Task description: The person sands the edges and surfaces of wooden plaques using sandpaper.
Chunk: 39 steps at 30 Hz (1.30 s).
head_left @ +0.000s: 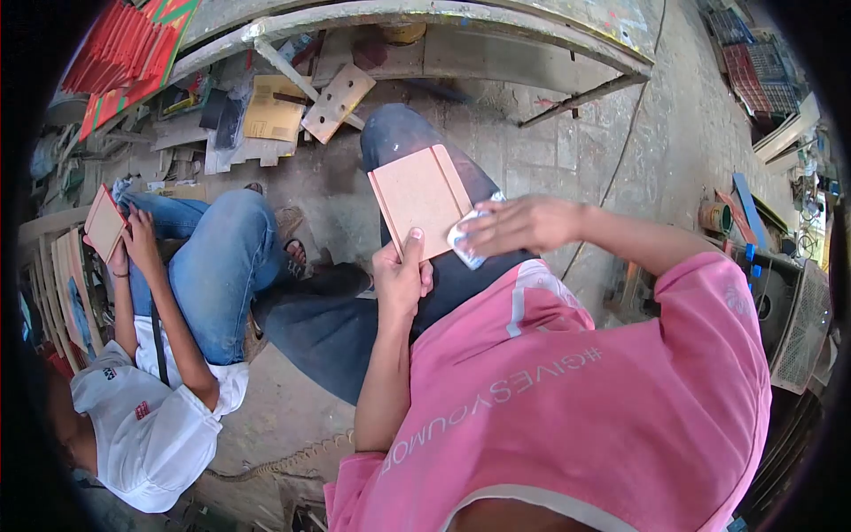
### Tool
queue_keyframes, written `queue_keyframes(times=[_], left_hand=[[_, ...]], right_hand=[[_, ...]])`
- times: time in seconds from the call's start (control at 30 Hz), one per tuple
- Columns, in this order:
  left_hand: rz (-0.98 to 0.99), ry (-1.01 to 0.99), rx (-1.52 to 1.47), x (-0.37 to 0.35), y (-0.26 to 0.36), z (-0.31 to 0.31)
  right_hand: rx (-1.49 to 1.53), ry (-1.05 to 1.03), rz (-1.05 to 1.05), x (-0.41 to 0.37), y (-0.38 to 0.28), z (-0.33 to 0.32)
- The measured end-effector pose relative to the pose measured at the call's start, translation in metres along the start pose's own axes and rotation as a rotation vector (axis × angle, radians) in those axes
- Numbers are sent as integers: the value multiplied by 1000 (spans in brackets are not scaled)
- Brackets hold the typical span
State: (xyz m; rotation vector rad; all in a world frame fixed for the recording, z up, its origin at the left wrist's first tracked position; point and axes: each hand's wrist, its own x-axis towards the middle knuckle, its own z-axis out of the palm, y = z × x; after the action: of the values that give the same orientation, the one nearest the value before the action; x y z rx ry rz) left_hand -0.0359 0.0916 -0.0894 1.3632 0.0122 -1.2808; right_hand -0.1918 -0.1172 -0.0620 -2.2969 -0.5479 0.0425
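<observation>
A flat light-brown wooden panel (417, 195) with a raised strip along two opposite edges lies tilted over my dark-trousered thigh. My left hand (403, 277) grips its near edge, thumb on top and fingers underneath. At the panel's right edge, my right hand (523, 224) is pressed over a folded white piece with blue print (464, 243), perhaps paper or cloth. The fingers are slightly blurred and lie over most of that piece.
Left of me sits a co-worker in a white shirt (155, 426), holding a small red-edged panel (105, 226). Ahead stands a metal-framed table (425, 18), with a board with holes (339, 102) below it. Red pieces (120, 49) are stacked at upper left; clutter (753, 222) lies right.
</observation>
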Motion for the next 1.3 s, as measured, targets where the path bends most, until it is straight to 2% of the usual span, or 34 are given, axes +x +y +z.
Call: queue_keyframes(times=[0.07, 0.1, 0.2, 0.23, 0.27, 0.33, 0.43, 0.47, 0.53, 0.6, 0.67, 0.77, 0.83, 0.87, 0.93, 0.97, 1.0, 1.03, 1.07, 1.13, 1.17, 1.2, 1.23, 1.27, 1.3], left_hand=[[-7, -13, -5, 3, 1, 0], [-9, -4, -10, 2, 0, -1], [-25, -35, -54, 12, 5, -9], [-54, -59, -39, 14, 6, -13], [-97, -85, -15, 12, 5, -17], [-62, -97, 25, 19, 8, -17], [-117, -107, 13, 14, 11, -18], [-132, -100, 0, 14, 9, -18], [-120, -92, -17, 21, 13, -20], [-130, -121, -25, 18, 9, -23], [-124, -124, -31, 19, 11, -20], [-118, -129, -17, 17, 8, -21], [-102, -163, -22, 16, 11, -25], [-90, -202, -31, 14, 12, -24], [-8, -197, 45, 12, 13, -28], [58, -184, 113, 9, 14, -30], [77, -173, 104, 4, 17, -30], [191, -147, 129, -2, 22, -28], [317, -117, 153, -6, 29, -26], [393, -92, 140, -10, 43, -27], [528, -45, 146, -10, 50, -27], [658, 2, 156, -10, 55, -29], [706, -13, 222, -6, 61, -41], [733, 9, 212, -5, 78, -44], [1012, 168, 412, -5, 101, -44]], right_hand=[[-139, 102, 225, -14, 42, -4], [-429, 113, 201, -12, 65, -19], [-238, 67, 149, -4, 54, -21], [-183, 24, 45, 2, 35, -10], [-171, 23, 47, 5, 35, -5], [-43, -61, -116, 12, 50, -10], [-439, 54, 269, 0, 132, -35], [-428, 28, 349, -2, 140, -52], [-417, 125, 356, -9, 140, -56], [-323, 221, 276, 5, 87, -42], [-170, 56, 144, 15, 43, -10], [-182, 68, 116, 1, 59, 5], [-426, 148, 552, -16, 109, -15], [-435, 151, 548, -21, 115, -21], [-426, 434, 615, -21, 131, -35], [-434, 433, 593, -11, 129, -37], [-364, 607, 596, 3, 117, -32], [-292, 781, 592, 18, 104, -29], [-307, 776, 557, 36, 92, -33], [925, 1100, 531, 79, 62, -45], [923, 1071, 501, 99, 54, -52], [1068, 1095, 388, 117, 45, -58], [1213, 1112, 277, 136, 37, -63], [1331, 1216, 187, 160, 29, -67], [1283, 1237, 202, 183, 27, -70]])
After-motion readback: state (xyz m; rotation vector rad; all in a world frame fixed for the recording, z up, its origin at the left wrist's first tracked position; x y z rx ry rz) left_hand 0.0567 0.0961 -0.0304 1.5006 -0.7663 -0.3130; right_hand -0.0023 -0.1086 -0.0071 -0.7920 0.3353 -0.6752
